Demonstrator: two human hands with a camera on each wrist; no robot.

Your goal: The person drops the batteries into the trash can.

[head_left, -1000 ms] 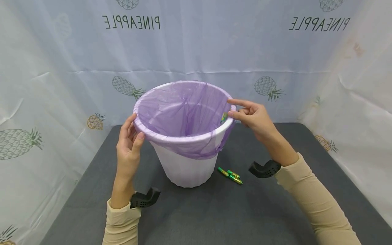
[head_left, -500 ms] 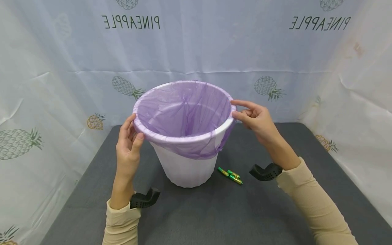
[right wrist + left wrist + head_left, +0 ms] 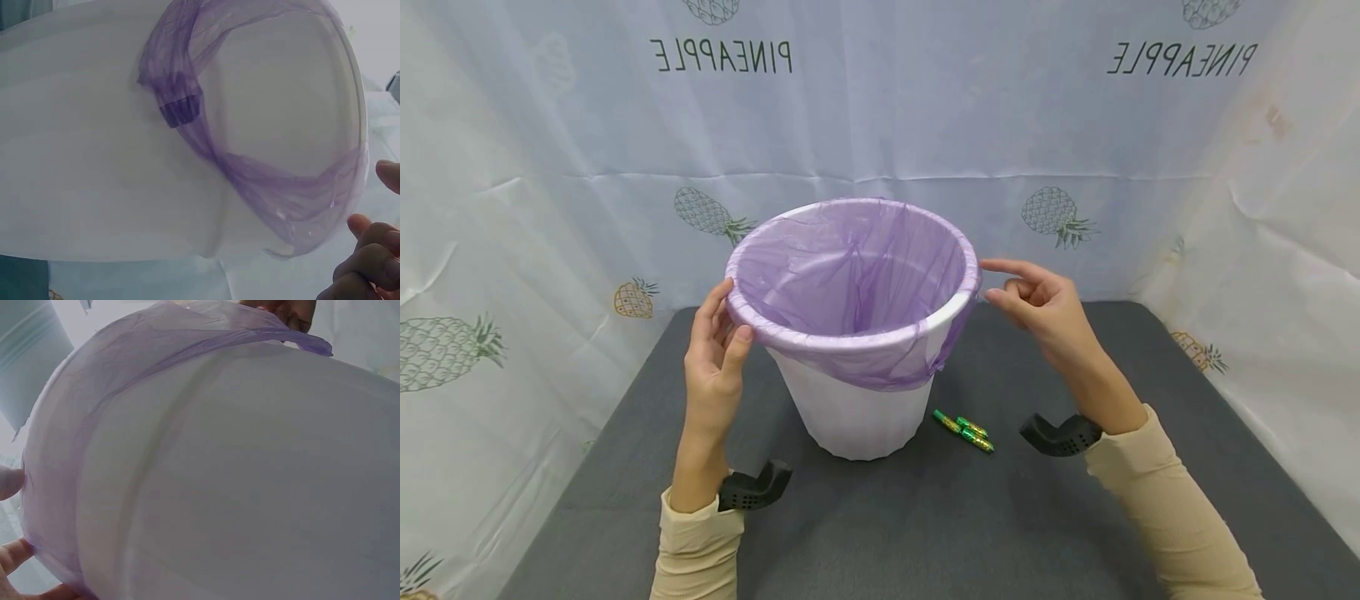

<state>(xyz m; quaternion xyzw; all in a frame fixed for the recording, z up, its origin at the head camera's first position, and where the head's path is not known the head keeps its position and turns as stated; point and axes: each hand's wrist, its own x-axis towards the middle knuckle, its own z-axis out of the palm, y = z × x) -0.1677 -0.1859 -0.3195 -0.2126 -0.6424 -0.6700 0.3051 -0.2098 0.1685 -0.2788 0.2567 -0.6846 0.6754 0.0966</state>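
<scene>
A white trash can (image 3: 842, 408) stands on the dark table, its mouth lined with a thin purple trash bag (image 3: 820, 275) folded over the rim. At the rim's left side, my left hand (image 3: 715, 358) holds the can from outside, fingertips and thumb against the bag-covered edge. My right hand (image 3: 1048, 308) hovers just off the right side of the rim, index finger stretched out, thumb apart from it, the other fingers curled in. Nothing shows between its fingers. In the right wrist view a gathered knot of bag (image 3: 178, 106) hangs down the can's side.
Several slim pieces in shiny green and gold foil (image 3: 973, 437) lie on the table (image 3: 880, 533) right of the can's base. A pale curtain with pineapple prints (image 3: 880, 108) hangs behind and at both sides.
My right hand has drawn back rightward and slightly down from the rim. A green and yellow piece seen inside the right rim has gone from view. My left hand stays put.
</scene>
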